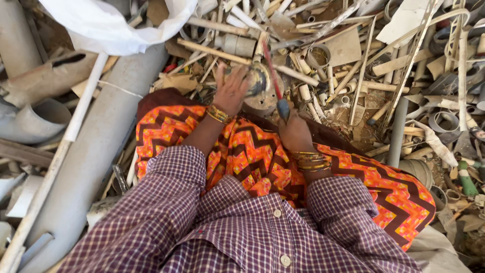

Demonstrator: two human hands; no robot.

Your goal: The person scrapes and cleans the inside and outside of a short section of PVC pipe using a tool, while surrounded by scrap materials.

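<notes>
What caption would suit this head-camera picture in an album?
Seated amid scrap pipes, a person's left hand steadies a round pipe fitting while the right hand holds a red-shafted tool against it.

From my feed I see no bare floor, only a deep litter of scrap plastic pipe. A broad grey pipe (96, 151) runs diagonally down the left side, with a thin white tube (76, 121) lying along it. A white plastic sack (111, 25) hangs in at the top left. To the far left sit curved grey pipe bends (25, 121). On the right I make out short pipe offcuts, rings and flat beige scraps (343, 48), plus a slim grey pipe (397, 131) standing nearly upright and a green fitting (466, 179). The light is bright, even daylight with soft shadows.
</notes>
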